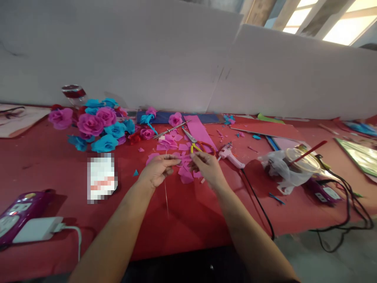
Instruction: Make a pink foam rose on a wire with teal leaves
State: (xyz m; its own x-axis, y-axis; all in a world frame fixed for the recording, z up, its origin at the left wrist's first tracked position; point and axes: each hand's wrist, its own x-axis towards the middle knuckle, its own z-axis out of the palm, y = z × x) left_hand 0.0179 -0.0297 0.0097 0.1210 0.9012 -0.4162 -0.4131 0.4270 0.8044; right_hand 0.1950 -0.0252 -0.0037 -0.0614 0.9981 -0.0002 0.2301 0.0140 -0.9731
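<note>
A pale panel (118,51) stands behind the red tabletop (188,224), on which the work is spread. To the left, a large bunch of paper flowers (91,125) in pink, blue and red rests on the table, and to the right sits a plastic bag (277,165). Between them, near the middle, are the person's two hands: the left hand (157,169) and the right hand (209,169), close together with fingertips facing. A long pink sheet (202,133) lies beyond them, and a glue gun (232,156) rests just beside the right hand, its nozzle towards the fingers. The scissors (193,140) lie open past the fingertips, beside a scatter of cut pink pieces (186,175). Smaller still is the piece of pink paper (185,157) between the hands; each appears to pinch it lightly between thumb and forefinger. A thin wire (166,194) runs down past the left fingers; whether they hold it too, I cannot tell. The step in hand looks to be shaping or stretching this one piece by touch. The next move seems to call for a gentle, even pinch from both sides, clear of the nozzle, so that the paper does not tear.
</note>
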